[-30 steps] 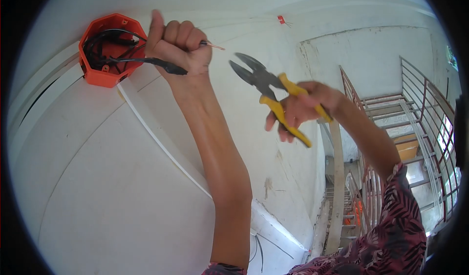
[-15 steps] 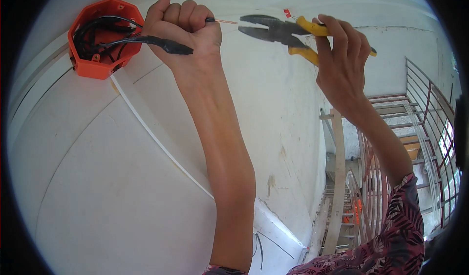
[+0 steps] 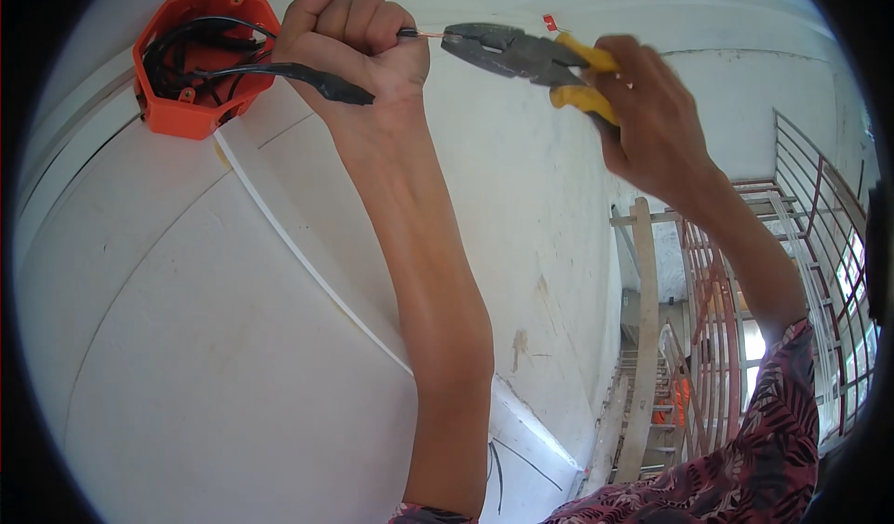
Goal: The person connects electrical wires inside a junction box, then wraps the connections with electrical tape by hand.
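Two hands are sharing the stage, and we're following both sets of fingers. On our left hand [image 3: 358, 44] the fingers are clenching into a fist, palm side facing us, thumb sticking up, and they're grasping a black wire [image 3: 407, 32]: its short end is poking out to the right of the curled fingers, and bare copper [image 3: 428, 34] is showing beyond it. Just right of that fist, the pliers [image 3: 521, 55] are meeting the copper nose-first! Their jaws are lying nearly together at its tip; how hard they're biting, we're unable to tell. And over on our right hand [image 3: 652, 114], the fingers are wrapping round the yellow handles [image 3: 591, 103], blurring a little as we're looking.

Below the left fingers, a taped black cable [image 3: 340, 88] is stretching across the heel of the palm; whether it's touching skin, we're not able to say. Left of those same fingers, an orange box [image 3: 191, 117] is sitting open, black cables [image 3: 168, 63] looping inside it. Down from there, below and left of the fist, a white strip [image 3: 289, 240] is curving along the pale surface. Left of the right fingers, farther back, a small red box [image 3: 549, 22] is peeping above the pliers, while well below them metal railings [image 3: 705, 338] and a plank [image 3: 643, 338] are standing.
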